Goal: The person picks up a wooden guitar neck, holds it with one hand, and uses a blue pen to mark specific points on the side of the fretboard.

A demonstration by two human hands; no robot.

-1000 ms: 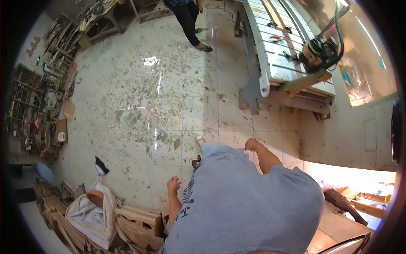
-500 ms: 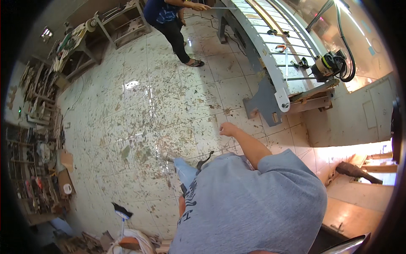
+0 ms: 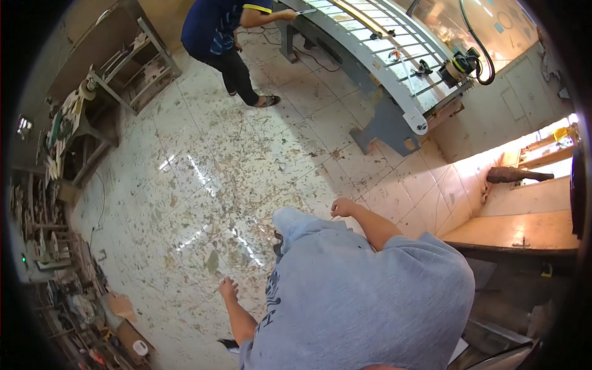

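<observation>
My left hand hangs over the floor to the left of my grey shirt. Its fingers are loosely curled in, and nothing shows in them. In front of my body, my right hand is held with its fingers bent inward, and no object can be seen in it. Neither hand touches anything. Below both spreads the tiled floor, littered with shavings and scraps. The object nearest my right hand is the grey end plate of a long slatted machine table.
At the far end of the slatted table stands another person, one hand at its edge. A black motor unit sits on its near right end. Wooden benches and cluttered racks line the left; a wooden board lies right.
My view has turned and moved forward. My left hand has come into sight at the left. My right arm stays bent in front. The broom at lower left has mostly left the view.
</observation>
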